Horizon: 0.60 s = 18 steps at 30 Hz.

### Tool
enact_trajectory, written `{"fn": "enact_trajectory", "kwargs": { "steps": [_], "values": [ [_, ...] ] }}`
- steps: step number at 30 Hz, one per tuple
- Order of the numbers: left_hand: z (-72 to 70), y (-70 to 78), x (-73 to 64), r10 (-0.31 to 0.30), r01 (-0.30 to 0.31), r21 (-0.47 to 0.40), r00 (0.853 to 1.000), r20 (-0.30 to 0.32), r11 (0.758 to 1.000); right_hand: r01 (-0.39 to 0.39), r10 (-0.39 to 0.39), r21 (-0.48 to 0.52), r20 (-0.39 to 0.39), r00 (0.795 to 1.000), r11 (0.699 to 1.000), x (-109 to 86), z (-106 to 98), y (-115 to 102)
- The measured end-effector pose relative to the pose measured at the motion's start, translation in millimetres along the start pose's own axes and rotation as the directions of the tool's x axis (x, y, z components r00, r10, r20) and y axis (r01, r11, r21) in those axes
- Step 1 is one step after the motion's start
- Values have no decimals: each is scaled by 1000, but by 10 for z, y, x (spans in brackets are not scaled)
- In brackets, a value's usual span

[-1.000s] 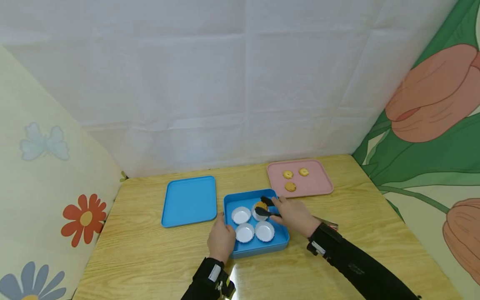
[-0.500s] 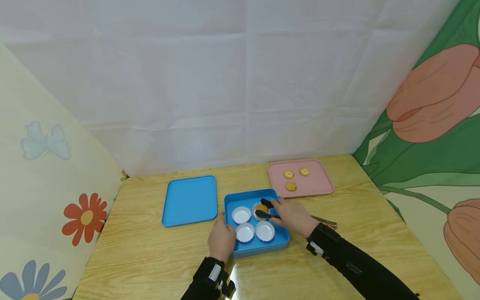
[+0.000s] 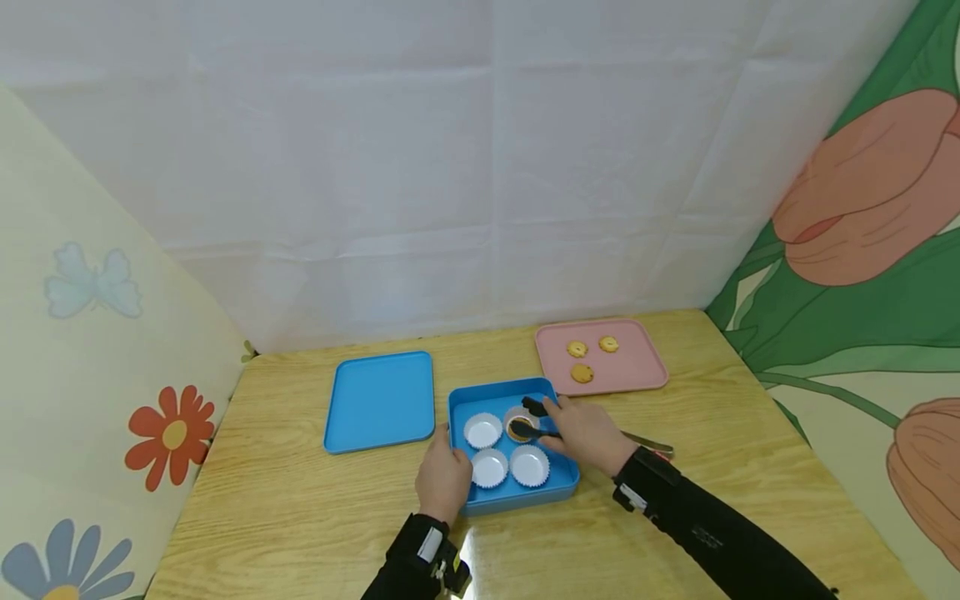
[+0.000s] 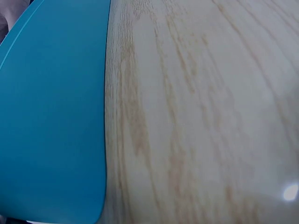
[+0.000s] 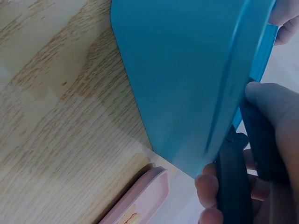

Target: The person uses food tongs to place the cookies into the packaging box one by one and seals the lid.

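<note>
Head view high, forward-down; 2 wrist views close, sharing box (image 5: 182, 79).

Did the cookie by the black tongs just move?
Yes: the cookie has gone down, lower into its white cup, judged against the blue box.

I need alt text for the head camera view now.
A person's right hand holds black-tipped tongs over a golden-brown biscuit in one of four white fluted cups inside a rectangular blue box gripped by the left hand. Left of it lies a flat blue tray; behind, to the right, a pink tray with three biscuits.
</note>
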<state>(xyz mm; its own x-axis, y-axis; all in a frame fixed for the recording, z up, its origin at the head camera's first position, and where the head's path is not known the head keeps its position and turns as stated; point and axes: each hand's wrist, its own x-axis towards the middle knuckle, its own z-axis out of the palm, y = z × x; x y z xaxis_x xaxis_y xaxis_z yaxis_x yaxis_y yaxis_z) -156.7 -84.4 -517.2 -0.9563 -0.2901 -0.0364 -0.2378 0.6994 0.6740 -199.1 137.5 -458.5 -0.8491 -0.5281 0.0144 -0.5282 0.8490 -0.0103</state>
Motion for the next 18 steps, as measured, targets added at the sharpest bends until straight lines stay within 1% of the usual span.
{"fn": "enact_trajectory", "kwargs": {
  "steps": [6,12,14,18],
  "values": [
    [-3,3,1,-1,1,0,1000,3,1000,-1,1,12,-14,1000,1000,-8,-11,15],
    [4,-10,0,-4,4,3,1000,8,1000,-25,27,81,-31,999,996,-14,-83,70],
    [4,-12,0,-3,3,3,1000,8,1000,-37,43,100,-55,998,994,-15,-122,114],
    [-9,-6,-6,2,-2,-2,1000,7,1000,-57,69,94,-127,990,994,-8,-208,245]
  ]
}}
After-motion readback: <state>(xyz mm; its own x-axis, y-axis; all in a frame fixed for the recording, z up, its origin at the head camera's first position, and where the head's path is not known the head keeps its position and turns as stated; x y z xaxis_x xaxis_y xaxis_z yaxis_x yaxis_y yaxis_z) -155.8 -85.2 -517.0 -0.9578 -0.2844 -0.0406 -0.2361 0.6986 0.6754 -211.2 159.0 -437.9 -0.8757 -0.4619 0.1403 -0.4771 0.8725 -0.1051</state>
